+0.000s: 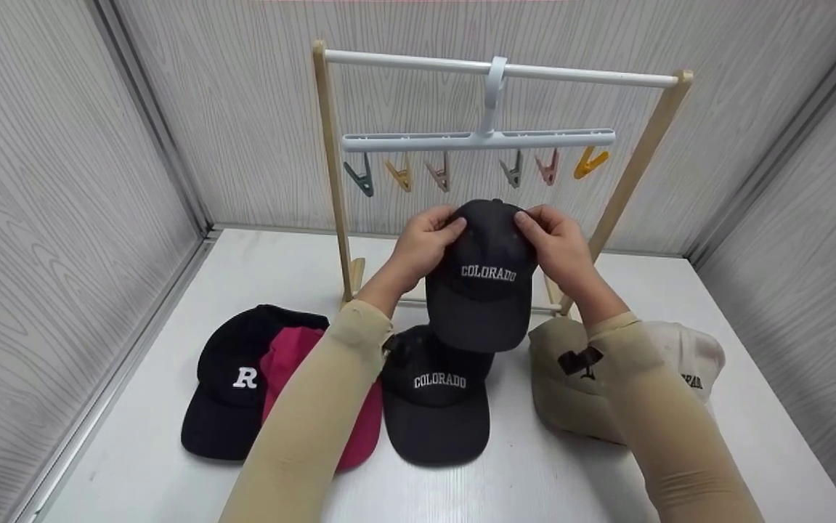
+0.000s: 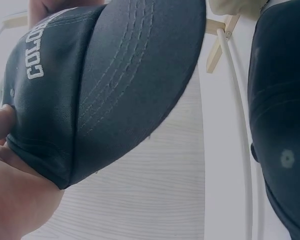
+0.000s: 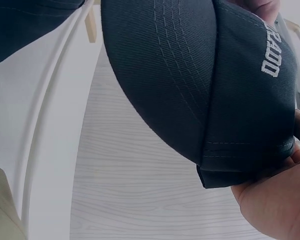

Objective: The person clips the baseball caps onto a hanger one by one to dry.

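A dark baseball cap (image 1: 487,250) lettered COLORADO is held up in front of the rack, its brim hanging down. My left hand (image 1: 425,243) pinches one side of the crown, thumb on the front and fingers behind. On the opposite side my right hand (image 1: 559,243) grips it the same way. Both wrist views show the stitched brim (image 2: 140,75) and the crown (image 3: 250,100) close up. Just above the cap is a hanger bar (image 1: 418,142) with several clips, among them a grey clip (image 1: 512,171) and a pink clip (image 1: 548,168).
A second COLORADO cap (image 1: 438,421) lies below the held one. To the left are a black cap (image 1: 225,385) with an R and a magenta cap (image 1: 361,428); to the right, an olive cap (image 1: 563,392) and a whitish cap (image 1: 690,356). The rack's wooden posts (image 1: 332,167) flank the hanger.
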`<state>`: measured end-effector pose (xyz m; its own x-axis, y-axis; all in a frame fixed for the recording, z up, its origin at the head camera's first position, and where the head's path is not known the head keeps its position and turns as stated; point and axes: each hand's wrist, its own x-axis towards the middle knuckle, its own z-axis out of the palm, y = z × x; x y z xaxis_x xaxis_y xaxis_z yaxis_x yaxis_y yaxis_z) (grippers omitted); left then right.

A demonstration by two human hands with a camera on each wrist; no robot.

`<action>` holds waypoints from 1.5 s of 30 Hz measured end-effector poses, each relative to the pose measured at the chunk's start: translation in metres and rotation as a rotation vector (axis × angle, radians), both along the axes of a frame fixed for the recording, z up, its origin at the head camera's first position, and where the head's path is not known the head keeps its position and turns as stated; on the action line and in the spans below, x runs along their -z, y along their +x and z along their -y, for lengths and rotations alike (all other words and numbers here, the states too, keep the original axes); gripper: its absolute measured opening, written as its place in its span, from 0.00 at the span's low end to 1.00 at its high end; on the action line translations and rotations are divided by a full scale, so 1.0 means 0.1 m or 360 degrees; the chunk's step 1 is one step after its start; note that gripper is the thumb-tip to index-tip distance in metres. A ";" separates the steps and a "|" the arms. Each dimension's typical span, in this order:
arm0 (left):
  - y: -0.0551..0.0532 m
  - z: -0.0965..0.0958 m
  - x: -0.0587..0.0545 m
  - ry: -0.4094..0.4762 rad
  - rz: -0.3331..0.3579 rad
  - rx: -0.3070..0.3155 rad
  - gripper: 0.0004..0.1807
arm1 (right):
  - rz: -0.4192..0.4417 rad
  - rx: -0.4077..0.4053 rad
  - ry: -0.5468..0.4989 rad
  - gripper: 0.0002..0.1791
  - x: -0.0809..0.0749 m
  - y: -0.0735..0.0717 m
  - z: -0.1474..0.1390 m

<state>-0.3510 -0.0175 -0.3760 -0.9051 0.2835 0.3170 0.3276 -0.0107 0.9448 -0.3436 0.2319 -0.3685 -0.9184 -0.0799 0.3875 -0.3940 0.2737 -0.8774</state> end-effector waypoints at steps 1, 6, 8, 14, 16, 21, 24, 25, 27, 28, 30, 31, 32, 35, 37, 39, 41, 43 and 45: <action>-0.01 0.00 0.00 0.0001 -0.0007 -0.0003 0.15 | -0.0006 -0.0004 0.0000 0.18 0.00 -0.01 0.00; -0.04 0.00 -0.01 -0.0014 -0.0034 -0.0041 0.14 | -0.0027 -0.0019 0.0011 0.17 -0.02 -0.07 -0.01; -0.04 -0.01 -0.01 -0.0019 -0.0037 -0.0049 0.14 | -0.0027 -0.0018 0.0018 0.17 -0.03 -0.09 -0.01; -0.08 -0.03 -0.01 -0.0009 -0.0053 -0.0077 0.16 | -0.0031 -0.0029 0.0005 0.16 -0.05 -0.15 -0.01; -0.09 -0.04 -0.01 -0.0005 -0.0056 -0.0086 0.16 | -0.0028 -0.0033 0.0002 0.16 -0.05 -0.17 -0.02; -0.10 -0.04 -0.01 0.0016 -0.0064 -0.0077 0.14 | -0.0007 -0.0018 0.0009 0.16 -0.05 -0.19 -0.04; -0.10 -0.04 0.00 0.0045 -0.0074 -0.0057 0.12 | -0.0007 -0.0013 0.0029 0.16 -0.06 -0.20 -0.06; -0.11 -0.04 0.01 0.0056 -0.0073 -0.0051 0.12 | -0.0013 -0.0011 0.0043 0.16 -0.06 -0.21 -0.07; -0.10 -0.04 0.01 0.0075 -0.0067 -0.0045 0.12 | -0.0029 -0.0011 0.0056 0.16 -0.07 -0.22 -0.08; -0.10 -0.03 0.01 0.0083 -0.0062 -0.0040 0.12 | -0.0035 -0.0013 0.0061 0.16 -0.07 -0.22 -0.09; -0.09 -0.03 0.00 0.0091 -0.0048 -0.0032 0.13 | -0.0048 -0.0016 0.0073 0.17 -0.08 -0.22 -0.09; -0.09 -0.03 0.00 0.0094 -0.0046 -0.0025 0.13 | -0.0052 -0.0015 0.0075 0.17 -0.08 -0.22 -0.10; -0.09 -0.03 0.00 0.0093 -0.0044 -0.0020 0.14 | -0.0052 -0.0014 0.0072 0.17 -0.08 -0.22 -0.10; -0.10 -0.03 0.01 0.0094 -0.0039 0.0004 0.15 | -0.0043 -0.0013 0.0077 0.17 -0.08 -0.22 -0.12; -0.10 -0.03 0.02 0.0090 -0.0042 0.0013 0.15 | -0.0039 -0.0012 0.0085 0.17 -0.08 -0.23 -0.13; -0.10 -0.03 0.02 0.0087 -0.0040 0.0017 0.15 | -0.0040 -0.0014 0.0097 0.18 -0.08 -0.23 -0.14; -0.10 -0.03 0.02 0.0084 -0.0041 0.0019 0.15 | -0.0042 -0.0010 0.0114 0.18 -0.08 -0.23 -0.15; -0.10 -0.03 0.02 0.0092 -0.0048 0.0023 0.15 | -0.0044 -0.0005 0.0129 0.18 -0.08 -0.23 -0.15; -0.10 -0.04 0.02 0.0097 -0.0058 0.0026 0.15 | -0.0048 0.0003 0.0143 0.18 -0.09 -0.23 -0.16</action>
<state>-0.3614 -0.0137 -0.3781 -0.8880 0.2770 0.3670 0.3612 -0.0736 0.9296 -0.3668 0.2478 -0.3595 -0.9066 -0.1141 0.4063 -0.4194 0.3516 -0.8370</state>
